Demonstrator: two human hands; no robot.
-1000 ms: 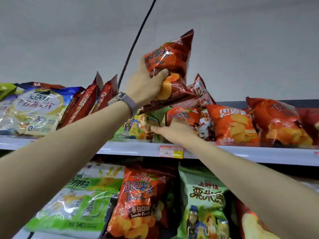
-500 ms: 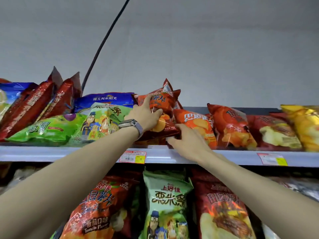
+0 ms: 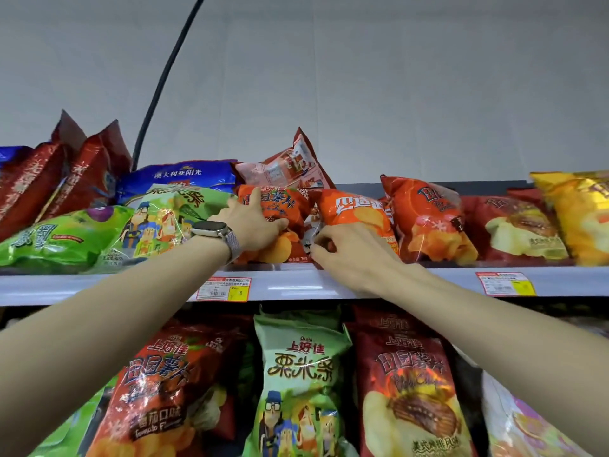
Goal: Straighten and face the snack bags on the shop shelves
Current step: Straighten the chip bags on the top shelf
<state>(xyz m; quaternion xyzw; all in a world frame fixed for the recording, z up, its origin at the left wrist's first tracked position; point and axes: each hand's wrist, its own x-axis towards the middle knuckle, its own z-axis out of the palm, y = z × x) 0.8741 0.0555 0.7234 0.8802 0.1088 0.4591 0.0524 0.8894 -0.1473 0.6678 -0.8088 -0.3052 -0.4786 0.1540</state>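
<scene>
Orange crisp bag (image 3: pixel 280 206) lies tilted, centre frame, on upper shelf (image 3: pixel 296 286); left hand (image 3: pixel 255 225) grasps its face, thumb up; right hand (image 3: pixel 352 255) fingers curled at its lower corner, pinch unclear; step: seating it; next: stand upright, label forward, flush to shelf edge.

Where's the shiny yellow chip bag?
In the head view, the shiny yellow chip bag lies at the far right end of the upper grey shelf, just right of a dark red crisp bag.
</scene>
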